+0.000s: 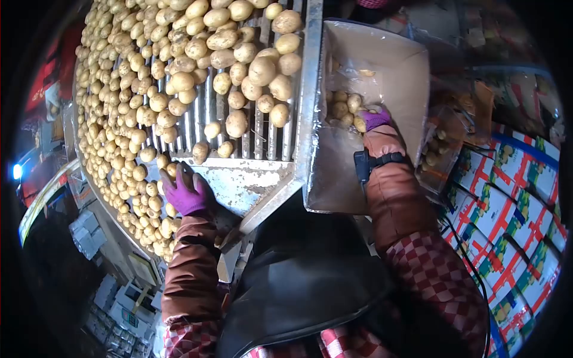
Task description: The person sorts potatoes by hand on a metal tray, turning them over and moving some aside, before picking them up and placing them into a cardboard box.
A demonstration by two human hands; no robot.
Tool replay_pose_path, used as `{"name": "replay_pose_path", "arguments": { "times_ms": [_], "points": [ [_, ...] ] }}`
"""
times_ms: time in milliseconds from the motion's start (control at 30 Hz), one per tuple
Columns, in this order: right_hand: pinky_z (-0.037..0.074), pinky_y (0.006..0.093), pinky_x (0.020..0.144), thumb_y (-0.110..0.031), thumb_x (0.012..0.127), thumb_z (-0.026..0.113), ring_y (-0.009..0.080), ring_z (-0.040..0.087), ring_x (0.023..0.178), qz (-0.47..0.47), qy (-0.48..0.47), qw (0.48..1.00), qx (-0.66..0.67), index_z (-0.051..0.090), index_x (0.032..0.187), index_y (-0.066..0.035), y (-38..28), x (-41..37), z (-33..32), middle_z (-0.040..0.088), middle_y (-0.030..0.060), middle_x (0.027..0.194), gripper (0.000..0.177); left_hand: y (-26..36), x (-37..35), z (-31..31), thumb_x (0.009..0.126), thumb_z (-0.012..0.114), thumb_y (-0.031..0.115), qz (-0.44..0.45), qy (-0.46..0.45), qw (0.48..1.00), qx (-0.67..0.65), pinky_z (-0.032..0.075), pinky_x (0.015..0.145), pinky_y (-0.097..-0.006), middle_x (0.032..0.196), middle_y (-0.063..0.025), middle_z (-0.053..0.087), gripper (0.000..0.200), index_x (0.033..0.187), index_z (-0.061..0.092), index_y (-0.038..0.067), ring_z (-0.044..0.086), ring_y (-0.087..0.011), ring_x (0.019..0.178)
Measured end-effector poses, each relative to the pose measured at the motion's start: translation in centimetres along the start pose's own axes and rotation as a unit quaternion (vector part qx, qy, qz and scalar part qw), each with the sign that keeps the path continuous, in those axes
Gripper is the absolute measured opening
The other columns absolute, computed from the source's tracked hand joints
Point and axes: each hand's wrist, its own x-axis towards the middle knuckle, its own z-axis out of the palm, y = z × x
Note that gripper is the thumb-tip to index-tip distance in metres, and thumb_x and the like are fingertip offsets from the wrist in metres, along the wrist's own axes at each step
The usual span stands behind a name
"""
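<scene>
Many yellow potatoes (236, 123) lie over a slatted metal sorting table (245, 185). My left hand (190, 196), in a purple glove with dark fingertips, is at the table's near edge. Its fingers are spread and touch or nearly touch a small potato (172, 169). Inside a plastic-lined cardboard box (388, 62) to the right, my right hand (376, 119), also in a purple glove, is curled round a potato (359, 123). That hand's fingertips are partly hidden. Several more potatoes (339, 110) lie beside it in the box.
A raised metal rail (309, 89) separates the table from the box. Right of the box stands another container with potatoes (431, 158). Stacked printed cartons (501, 209) fill the far right. A black cable (471, 262) runs down beside my right sleeve.
</scene>
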Motion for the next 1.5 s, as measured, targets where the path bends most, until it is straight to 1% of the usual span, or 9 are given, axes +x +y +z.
{"name": "replay_pose_path", "arguments": {
  "times_ms": [200,367,433,633,733,1033,1300,1433,1500],
  "points": [
    [0.048,0.0271,0.072,-0.012,0.086,0.071,0.0154,0.065,0.082,0.018,-0.245,0.849,0.468,0.066,0.111,-0.012,-8.5,-16.3,-13.0,0.064,0.0,0.098,0.025,1.5,0.2,-1.7,0.079,0.066,0.029,-0.011,-0.005,1.0,-0.026,0.035,0.106,-0.0531,0.147,-0.0288,0.035,0.052,0.128,0.058,0.014,0.042,-0.0467,0.127],
    [0.046,0.0263,0.07,-0.019,0.08,0.076,0.0132,0.062,0.087,0.105,-0.217,0.903,0.356,0.068,0.099,-0.009,2.3,-24.4,-26.3,0.066,0.0034,0.094,0.024,0.5,-0.2,-0.9,0.081,0.063,0.033,0.039,0.023,0.999,-0.028,0.035,0.105,-0.054,0.145,-0.0298,0.038,0.052,0.129,0.058,0.013,0.043,-0.0464,0.126],
    [0.053,0.0322,0.072,-0.02,0.081,0.074,0.0193,0.064,0.089,0.177,-0.242,0.95,0.082,0.067,0.109,-0.008,5.3,-27.6,-28.9,0.066,0.0076,0.098,0.032,0.3,-0.2,-1.1,0.082,0.063,0.034,0.054,0.021,0.998,-0.036,0.034,0.106,-0.0548,0.145,-0.0301,0.038,0.052,0.129,0.058,0.013,0.042,-0.0466,0.127],
    [0.053,0.034,0.073,-0.023,0.088,0.065,0.0231,0.065,0.089,0.255,0.137,0.861,0.418,0.06,0.119,-0.009,21.1,-30.8,-24.4,0.066,0.0089,0.104,0.034,-0.9,-0.3,-0.9,0.076,0.065,0.029,0.087,0.095,0.985,-0.113,0.039,0.096,-0.055,0.127,-0.029,0.053,0.048,0.118,0.061,0.007,0.051,-0.0466,0.112],
    [0.052,0.0335,0.072,-0.024,0.091,0.062,0.0226,0.065,0.088,0.175,0.164,0.895,0.375,0.056,0.125,-0.007,15.9,-29.6,-22.7,0.064,0.0094,0.108,0.038,-3.0,-0.3,0.9,0.066,0.065,0.018,0.11,0.026,0.977,-0.179,0.042,0.084,-0.0528,0.092,-0.0211,0.059,0.04,0.103,0.061,0.003,0.054,-0.0419,0.093],
    [0.049,0.0256,0.077,-0.013,0.096,0.058,0.0147,0.061,0.086,-0.228,-0.274,0.916,0.183,0.049,0.135,0.003,-9.8,-32.3,-6.5,0.064,0.0129,0.111,0.043,-14.5,-13.2,-4.1,0.073,0.07,0.04,0.075,-0.053,0.974,-0.209,0.022,0.11,-0.0615,0.143,-0.0115,0.045,0.063,0.13,0.055,0.018,0.033,-0.0426,0.135],
    [0.044,0.0289,0.098,-0.01,0.092,0.061,0.02,0.057,0.114,-0.315,-0.414,0.85,0.08,0.045,0.139,0.002,-22.7,-34.6,5.7,0.058,0.0165,0.128,0.051,-17.9,-18.1,-7.0,0.072,0.071,0.037,-0.187,-0.049,0.974,-0.12,0.028,0.104,-0.0601,0.144,-0.0111,0.043,0.06,0.126,0.058,0.016,0.035,-0.0453,0.13],
    [0.044,0.0303,0.1,-0.012,0.089,0.066,0.0188,0.056,0.117,-0.485,-0.418,0.767,-0.048,0.045,0.14,0.0,-30.3,-34.6,13.6,0.058,0.0129,0.13,0.056,-17.3,-18.2,-7.5,0.074,0.07,0.037,-0.044,-0.087,0.983,-0.156,0.028,0.107,-0.0557,0.145,-0.0115,0.043,0.058,0.127,0.058,0.018,0.039,-0.0388,0.13],
    [0.045,0.0368,0.1,-0.024,0.08,0.073,0.0286,0.058,0.114,-0.482,-0.384,0.782,-0.094,0.047,0.138,0.0,-32.2,-32.2,16.8,0.058,0.0197,0.127,0.068,-18.2,-19.0,-7.6,0.075,0.069,0.036,-0.135,-0.059,0.977,-0.153,0.033,0.103,-0.0529,0.139,-0.0117,0.049,0.051,0.122,0.061,0.017,0.043,-0.0367,0.126]
  ]
}}
